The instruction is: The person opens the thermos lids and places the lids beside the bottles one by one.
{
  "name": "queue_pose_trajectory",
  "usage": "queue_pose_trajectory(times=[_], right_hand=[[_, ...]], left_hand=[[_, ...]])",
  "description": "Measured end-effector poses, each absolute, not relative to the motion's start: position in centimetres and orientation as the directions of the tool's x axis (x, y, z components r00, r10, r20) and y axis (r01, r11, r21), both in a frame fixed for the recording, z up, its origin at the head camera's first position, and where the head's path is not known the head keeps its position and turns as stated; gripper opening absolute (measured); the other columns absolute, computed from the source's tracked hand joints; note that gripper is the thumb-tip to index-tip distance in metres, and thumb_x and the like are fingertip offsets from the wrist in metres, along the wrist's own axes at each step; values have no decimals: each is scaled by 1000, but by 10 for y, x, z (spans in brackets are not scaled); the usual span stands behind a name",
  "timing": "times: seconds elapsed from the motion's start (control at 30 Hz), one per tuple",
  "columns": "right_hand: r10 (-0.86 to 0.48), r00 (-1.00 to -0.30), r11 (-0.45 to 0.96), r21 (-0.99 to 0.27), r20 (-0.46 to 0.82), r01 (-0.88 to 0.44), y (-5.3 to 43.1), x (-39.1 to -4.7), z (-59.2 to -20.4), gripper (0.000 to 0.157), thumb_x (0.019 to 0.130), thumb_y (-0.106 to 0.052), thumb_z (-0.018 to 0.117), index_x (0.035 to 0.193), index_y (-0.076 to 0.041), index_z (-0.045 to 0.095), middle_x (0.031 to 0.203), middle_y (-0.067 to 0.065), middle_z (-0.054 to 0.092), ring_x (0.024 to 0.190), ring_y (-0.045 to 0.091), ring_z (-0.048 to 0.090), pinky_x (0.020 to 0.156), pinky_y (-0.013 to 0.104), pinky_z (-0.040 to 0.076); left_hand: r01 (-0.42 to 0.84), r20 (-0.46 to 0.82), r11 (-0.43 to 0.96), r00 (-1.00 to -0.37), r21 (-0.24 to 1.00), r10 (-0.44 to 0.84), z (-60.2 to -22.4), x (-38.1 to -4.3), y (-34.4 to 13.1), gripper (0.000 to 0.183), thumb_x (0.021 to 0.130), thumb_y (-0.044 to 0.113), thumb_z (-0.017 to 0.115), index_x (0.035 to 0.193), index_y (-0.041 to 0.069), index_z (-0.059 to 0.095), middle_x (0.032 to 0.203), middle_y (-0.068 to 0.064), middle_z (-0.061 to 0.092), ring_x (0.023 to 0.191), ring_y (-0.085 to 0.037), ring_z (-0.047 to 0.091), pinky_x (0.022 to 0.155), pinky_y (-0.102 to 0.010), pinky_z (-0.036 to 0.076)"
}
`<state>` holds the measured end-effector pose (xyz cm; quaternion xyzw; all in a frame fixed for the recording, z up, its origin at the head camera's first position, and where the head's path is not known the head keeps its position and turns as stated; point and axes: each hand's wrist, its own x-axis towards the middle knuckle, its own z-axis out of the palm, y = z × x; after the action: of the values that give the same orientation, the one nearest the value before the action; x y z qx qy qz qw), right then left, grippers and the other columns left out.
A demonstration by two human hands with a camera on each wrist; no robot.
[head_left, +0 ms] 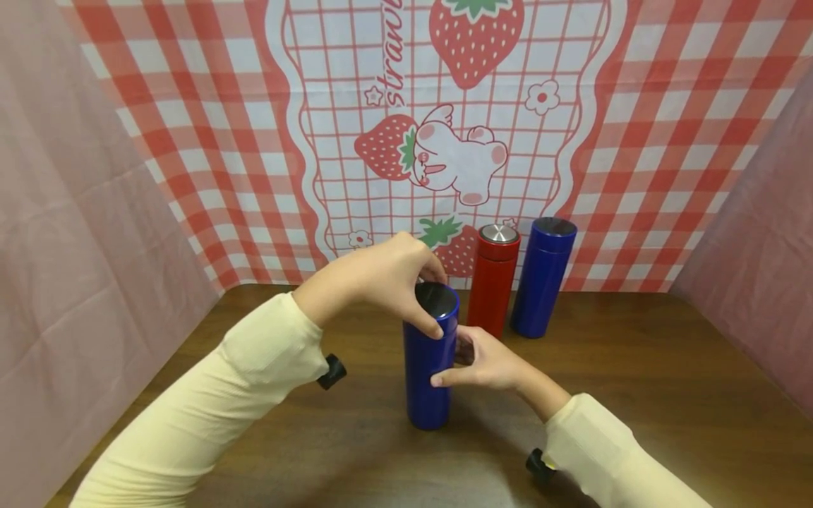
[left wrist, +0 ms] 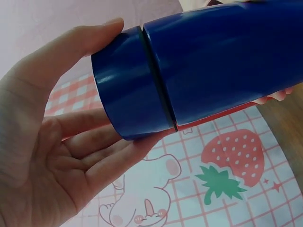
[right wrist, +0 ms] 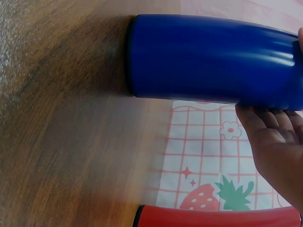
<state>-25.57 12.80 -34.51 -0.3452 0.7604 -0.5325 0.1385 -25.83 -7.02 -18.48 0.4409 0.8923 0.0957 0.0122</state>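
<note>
A blue thermos flask (head_left: 427,381) with a dark, glossy top stands upright on the table in the head view. My left hand (head_left: 394,279) grips its blue lid (left wrist: 128,85) from above, thumb on the near side and fingers round the far side. A thin dark seam separates lid and body in the left wrist view. Lower down, my right hand (head_left: 485,360) holds the flask's body (right wrist: 203,59) from the right, its thumb across the front. The flask's base meets the wooden table in the right wrist view.
Behind the right hand stands a red thermos flask (head_left: 492,282) with a silver top. A second blue flask (head_left: 543,282) is right of it. A strawberry-print cloth (head_left: 317,141) hangs behind the wooden table (head_left: 635,367), with pink cloth (head_left: 95,176) at the sides.
</note>
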Motion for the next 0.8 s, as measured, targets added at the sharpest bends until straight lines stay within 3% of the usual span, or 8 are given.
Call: queue_pose_trajectory(times=[0.33, 0.6, 0.8], right_hand=[[-668, -730, 223, -898, 142, -379, 129, -256, -344, 61, 81, -22, 76, 131, 0, 50, 123, 18, 65, 113, 22, 63, 97, 28, 52], [-677, -722, 202, -908, 142, -368, 129, -257, -346, 62, 80, -20, 77, 132, 2, 49, 123, 21, 65, 107, 6, 64, 94, 20, 51], [-680, -717, 195, -906, 152, -377, 129, -258, -345, 63, 80, -20, 77, 132, 2, 49, 122, 21, 65, 106, 6, 65, 94, 22, 52]], left_hand=[[754, 88, 638, -654, 157, 752, -187, -252, -68, 57, 66, 48, 84, 103, 7, 74, 91, -3, 75, 71, -6, 66, 61, -17, 55], [698, 124, 704, -716, 133, 687, -190, -246, -66, 56, 64, 54, 83, 95, 8, 75, 82, 0, 72, 67, -7, 64, 56, -16, 52], [732, 135, 667, -682, 141, 719, -192, -245, -70, 60, 68, 53, 81, 102, 4, 71, 87, -3, 73, 70, -8, 63, 59, -17, 52]])
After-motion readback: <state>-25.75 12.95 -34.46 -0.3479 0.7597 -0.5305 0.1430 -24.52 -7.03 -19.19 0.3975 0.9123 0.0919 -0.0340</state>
